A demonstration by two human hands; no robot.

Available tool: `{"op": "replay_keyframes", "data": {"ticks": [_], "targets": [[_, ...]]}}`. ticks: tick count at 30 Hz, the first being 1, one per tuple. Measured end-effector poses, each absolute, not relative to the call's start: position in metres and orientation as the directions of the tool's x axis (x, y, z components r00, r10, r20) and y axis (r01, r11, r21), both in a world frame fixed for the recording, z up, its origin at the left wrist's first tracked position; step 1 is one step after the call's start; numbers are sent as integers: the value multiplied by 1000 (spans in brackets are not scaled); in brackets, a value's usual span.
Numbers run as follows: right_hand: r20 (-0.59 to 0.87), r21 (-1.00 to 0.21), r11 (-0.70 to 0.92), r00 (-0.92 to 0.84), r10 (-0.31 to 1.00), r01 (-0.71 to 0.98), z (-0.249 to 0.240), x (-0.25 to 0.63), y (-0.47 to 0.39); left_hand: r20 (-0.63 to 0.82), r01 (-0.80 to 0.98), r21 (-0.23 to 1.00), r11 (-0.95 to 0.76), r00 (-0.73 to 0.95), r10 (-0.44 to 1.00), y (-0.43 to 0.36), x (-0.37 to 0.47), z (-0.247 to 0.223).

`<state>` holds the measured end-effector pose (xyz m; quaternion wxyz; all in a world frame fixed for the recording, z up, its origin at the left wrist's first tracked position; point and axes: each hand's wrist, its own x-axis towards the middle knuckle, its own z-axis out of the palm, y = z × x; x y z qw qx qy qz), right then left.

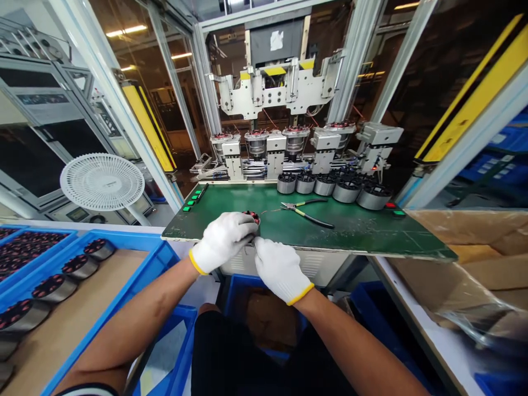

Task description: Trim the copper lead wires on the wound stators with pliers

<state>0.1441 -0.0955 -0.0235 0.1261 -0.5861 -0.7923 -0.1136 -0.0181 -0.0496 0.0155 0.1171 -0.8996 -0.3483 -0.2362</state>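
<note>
Both hands are in white knit gloves with yellow cuffs, working right at the near edge of the green bench (350, 228). The left hand (223, 240) is curled over a round wound stator (251, 216), fingers wrapped down around it so only a bit of the red and dark top peeks out past the knuckles. The right hand (280, 269) sits just beside it, slightly nearer the person, fingers bent and pinched together at the stator's side; can't tell if it's gripping a wire or just touching the part, too small to see. Near the middle of the bench lies a pair of green-handled pliers (305, 212), well clear of both hands. Along the far edge toward the right corner there's a row of grey ring-shaped stators (335, 188) lined up touching each other. Off the left edge sits a blue tray (159, 258) with a cardboard liner and more stators (58, 286) in a diagonal line. A white fan (102, 181) stands behind that, and a cardboard box (478, 242) sits off the right end.
</note>
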Motion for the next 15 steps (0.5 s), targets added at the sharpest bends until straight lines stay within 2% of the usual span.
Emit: {"op": "replay_keyframes", "data": {"ticks": [2, 5, 8, 10, 11, 13, 15], "targets": [[311, 60, 272, -277, 909, 961, -16, 143, -101, 593, 682, -158, -714, 644, 484, -49, -17, -4], [280, 97, 365, -377, 883, 926, 7, 152, -101, 708, 649, -226, -726, 621, 335, -46, -12, -19], [407, 122, 439, -448, 796, 890, 36, 169, -87, 759, 638, -226, -736, 589, 277, -45, -11, -22], [480, 215, 438, -486, 731, 873, 49, 180, -75, 774, 642, -215, -736, 572, 273, -45, -11, -24], [462, 286, 435, -520, 718, 854, 51, 184, -69, 779, 643, -203, -739, 563, 276, -45, -11, -25], [334, 401, 442, -577, 745, 802, 48, 189, -61, 788, 636, -157, -755, 542, 293, -44, -11, -26], [197, 424, 485, -601, 775, 765, 36, 188, -59, 790, 649, -52, -759, 492, 367, -43, -10, -22]]}}
